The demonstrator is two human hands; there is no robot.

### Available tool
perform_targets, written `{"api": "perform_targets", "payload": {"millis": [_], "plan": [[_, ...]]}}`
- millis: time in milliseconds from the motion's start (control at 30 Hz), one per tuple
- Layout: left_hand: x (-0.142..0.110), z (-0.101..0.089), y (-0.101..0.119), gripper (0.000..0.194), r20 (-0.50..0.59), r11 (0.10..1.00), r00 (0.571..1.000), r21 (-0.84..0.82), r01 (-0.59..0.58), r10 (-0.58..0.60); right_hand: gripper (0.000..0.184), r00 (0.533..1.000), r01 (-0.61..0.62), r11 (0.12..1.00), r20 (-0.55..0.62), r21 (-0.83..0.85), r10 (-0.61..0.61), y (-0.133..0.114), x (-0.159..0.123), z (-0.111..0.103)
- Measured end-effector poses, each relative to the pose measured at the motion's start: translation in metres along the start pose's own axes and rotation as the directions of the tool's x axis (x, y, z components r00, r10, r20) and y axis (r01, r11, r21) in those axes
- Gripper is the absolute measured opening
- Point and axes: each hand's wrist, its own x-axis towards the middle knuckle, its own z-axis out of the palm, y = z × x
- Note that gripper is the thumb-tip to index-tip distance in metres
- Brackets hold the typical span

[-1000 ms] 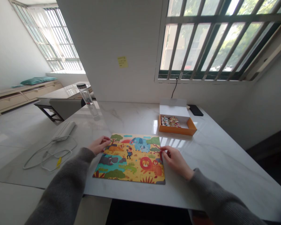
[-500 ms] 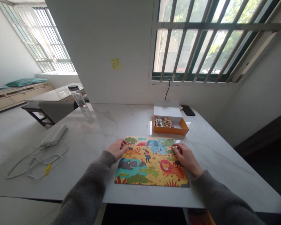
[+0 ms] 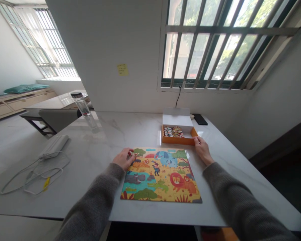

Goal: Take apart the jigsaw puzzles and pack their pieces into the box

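A colourful animal jigsaw puzzle (image 3: 163,174) lies flat on the white marble table (image 3: 110,140) in front of me. My left hand (image 3: 124,158) rests at the puzzle's upper left edge, fingers curled against it. My right hand (image 3: 201,149) has its fingers on the near right corner of an orange box (image 3: 177,140) that holds several loose puzzle pieces (image 3: 173,131), its white lid (image 3: 177,117) standing open behind.
A clear water bottle (image 3: 83,108) stands at the table's far left. A white power adapter (image 3: 54,146) with a looped cable (image 3: 32,177) lies at the left. A black phone (image 3: 200,119) sits by the wall near the box. A barred window is ahead.
My right hand left the puzzle's right edge and went forward to the orange box's corner. My left hand stayed at the puzzle's upper left edge. The view shifted slightly.
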Motion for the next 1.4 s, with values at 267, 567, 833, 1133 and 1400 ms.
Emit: {"api": "perform_targets", "payload": {"millis": [267, 567, 833, 1133, 1400], "plan": [[-0.001, 0.001, 0.006, 0.030, 0.017, 0.994, 0.999, 0.103, -0.030, 0.029, 0.048, 0.991, -0.004, 0.991, 0.131, 0.132, -0.013, -0.021, 0.002, 0.025], [-0.002, 0.003, 0.002, 0.029, 0.032, 0.989, 0.997, 0.126, -0.077, 0.073, 0.043, 0.967, -0.021, 0.988, 0.253, 0.154, -0.019, -0.054, 0.007, 0.059], [0.011, 0.004, -0.003, 0.029, 0.003, 0.995, 0.999, 0.096, -0.034, 0.034, 0.054, 0.949, -0.283, 0.888, 0.237, 0.363, 0.206, -0.047, -0.016, 0.040], [0.040, 0.014, 0.006, 0.033, -0.065, 0.887, 0.985, 0.448, -0.115, 0.160, 0.035, 0.941, 0.106, 0.989, 0.312, 0.105, -0.133, -0.086, -0.061, 0.045], [0.041, 0.018, 0.003, 0.030, -0.124, 0.900, 0.972, 0.415, -0.130, 0.198, 0.038, 0.506, 0.498, 0.825, 0.684, 0.265, -0.525, -0.155, -0.122, 0.043]]}}
